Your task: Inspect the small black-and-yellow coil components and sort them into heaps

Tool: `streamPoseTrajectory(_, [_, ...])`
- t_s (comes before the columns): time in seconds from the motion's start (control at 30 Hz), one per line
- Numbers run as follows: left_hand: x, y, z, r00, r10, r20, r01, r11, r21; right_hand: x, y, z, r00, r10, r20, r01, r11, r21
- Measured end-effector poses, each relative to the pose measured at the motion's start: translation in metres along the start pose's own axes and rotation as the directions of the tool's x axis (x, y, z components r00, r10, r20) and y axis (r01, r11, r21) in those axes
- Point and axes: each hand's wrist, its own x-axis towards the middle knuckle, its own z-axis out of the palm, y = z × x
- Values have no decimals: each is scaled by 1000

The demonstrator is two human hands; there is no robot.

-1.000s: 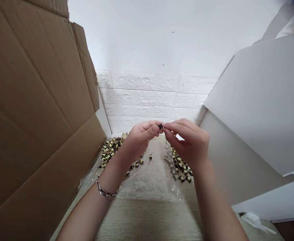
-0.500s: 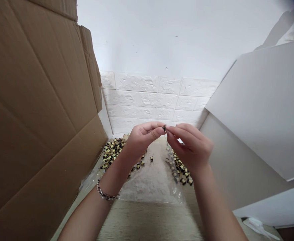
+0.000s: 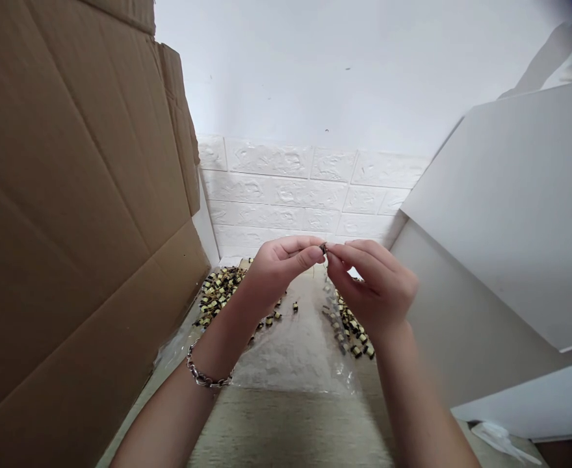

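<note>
Between my two hands, at chest height above the table, is a small dark transformer (image 3: 323,249), mostly hidden by fingertips. My left hand (image 3: 286,263) pinches it between thumb and forefinger. The fingertips of my right hand (image 3: 376,283) are pinched together at its right side; whether they grip its body or a thin wire cannot be made out. A fine wire dangles just below. Similar transformers with yellow tape and black ends lie in a left pile (image 3: 220,292) and a right pile (image 3: 357,328). A single transformer (image 3: 295,307) lies apart between the piles.
Under the piles, a clear plastic bag (image 3: 296,364) is spread on the pale wood-grain table (image 3: 286,429). A tall cardboard sheet (image 3: 71,214) stands on the left, a white panel (image 3: 510,195) on the right. White brick-pattern wall (image 3: 286,192) closes the back.
Both hands stay pinched together around the transformer and have shifted very slightly to the right in view. The transformer appears turned a little between the fingertips. The piles are unchanged.
</note>
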Motion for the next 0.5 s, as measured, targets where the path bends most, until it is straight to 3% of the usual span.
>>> streamPoseTrajectory(0.23, [1,-1,2,999,48,13,-48,999,-2,4,-3,1,997,73,0,-73,997,-5])
streamPoseTrajectory(0.5, [2,-3,-1,1000,27,-2,-27,1000,-5,3,-3,2,997,67,28,-67,998,-18])
